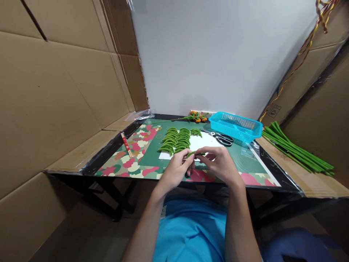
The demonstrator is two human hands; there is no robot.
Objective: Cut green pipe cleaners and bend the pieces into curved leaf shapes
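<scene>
Between my two hands, just above the near edge of the plain white sheet (205, 141), I have one slim, curved, fuzzy green strip (190, 154). My left hand (176, 166) pinches it between thumb and fingers, and my right hand (219, 163) pinches it farther right, fingertips almost meeting, a grip I'd judge good for steadying or shaping something so thin. Beyond, matching curved green pieces (183, 137) lie in three columns, the rightmost much shorter, all bowed alike, probably so they nest neatly without tangling; the pale sheet likely makes them easy to see. The black-handled metal scissors (223, 139) rest to the right, seemingly parked within my right hand's reach. Behind them the bright blue perforated plastic basket (236, 117) sits at the back of the black-edged desk (276, 169), perhaps there to leave me elbow room.
</scene>
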